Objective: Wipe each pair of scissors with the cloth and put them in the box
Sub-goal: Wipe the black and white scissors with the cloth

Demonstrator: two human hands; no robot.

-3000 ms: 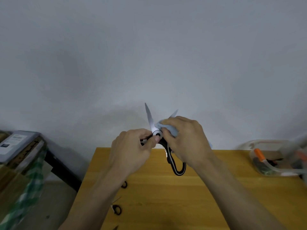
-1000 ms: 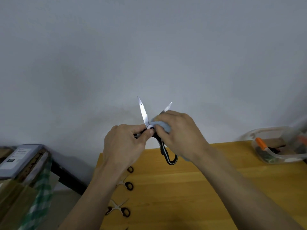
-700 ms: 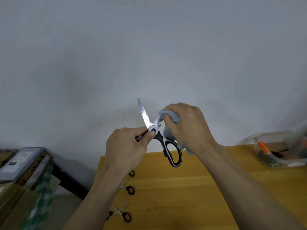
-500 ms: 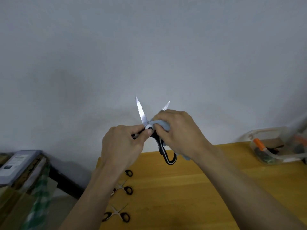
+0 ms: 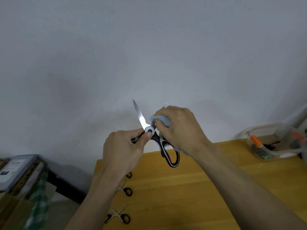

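Two hands work above a wooden worktop (image 5: 191, 193) against a plain grey wall (image 5: 149, 47) — the left hand (image 5: 123, 150) grips the opened scissors (image 5: 156, 138) by a handle, the right hand (image 5: 179, 130) pinches a cloth (image 5: 163, 119) round one blade. Small scissors (image 5: 118, 216) lie along the worktop's left edge; the clear box (image 5: 272, 143) sits far right.

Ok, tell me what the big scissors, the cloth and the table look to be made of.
Big scissors: bright mirror-like blade, likely polished steel, toothed along one edge; black and white handles look like moulded plastic.
Cloth: pale blue, soft and bunched, probably microfibre or cotton.
Table: yellowish wood with visible grain and a smooth, slightly glossy finish.
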